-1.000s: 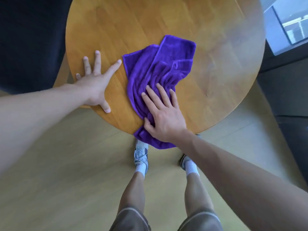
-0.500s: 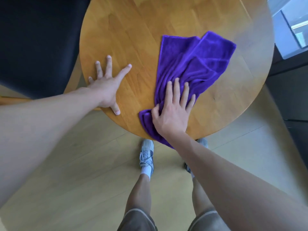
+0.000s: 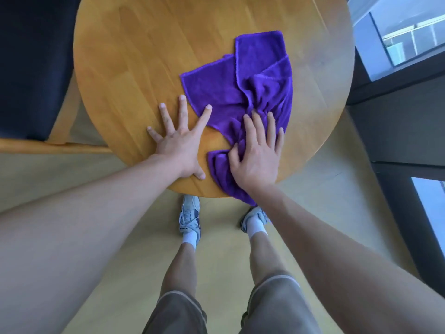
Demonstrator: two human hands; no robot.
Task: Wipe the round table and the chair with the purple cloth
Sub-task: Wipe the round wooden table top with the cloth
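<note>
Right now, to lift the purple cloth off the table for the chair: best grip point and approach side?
Pinch the bunched ridge of the purple cloth, just past the right hand, coming from above. There the folds gather into a raised ridge, while the far corner lies flat on the round table. The left hand is spread flat on the wood, its index fingertip just on the cloth's edge.

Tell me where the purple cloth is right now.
In the head view the purple cloth lies bunched on the right half of the round table, pressed under the right hand, one end hanging over the near edge; the left hand's forefinger touches it.
</note>
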